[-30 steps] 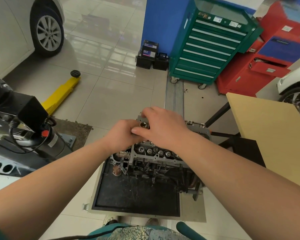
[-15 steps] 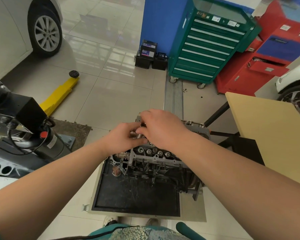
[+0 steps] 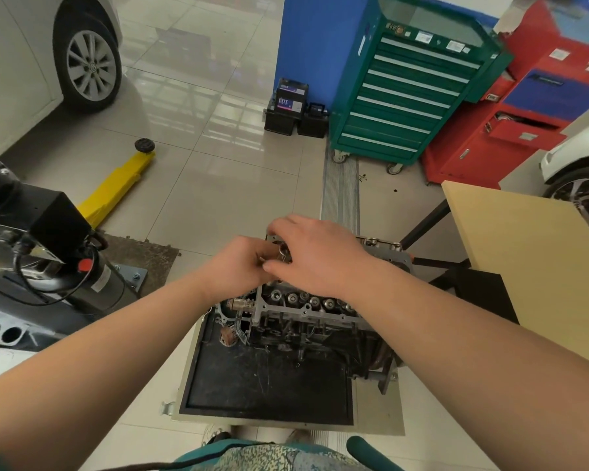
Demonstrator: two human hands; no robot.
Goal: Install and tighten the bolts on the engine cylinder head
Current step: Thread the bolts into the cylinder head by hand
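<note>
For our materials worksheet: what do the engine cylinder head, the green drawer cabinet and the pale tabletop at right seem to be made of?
Grey engine cylinder head: probably cast metal, dull matt grey with sharp machined edges. Green drawer tool cabinet: apparently painted sheet metal, glossy, with bright handle strips. Pale tan tabletop: seemingly laminated board, flat, even and matt.

Your engine (image 3: 306, 321) sits on a black-matted stand (image 3: 269, 389), which rests directly on the tiled floor (image 3: 218, 185).

Right hand (image 3: 315, 254) shifted slightly toward upper left of frame, fingers now curled further over far left corner of cylinder head (image 3: 306, 309). Left hand (image 3: 240, 266) fingertips drawn closer beneath it, small metal part (image 3: 282, 250) glinting between them.
</note>
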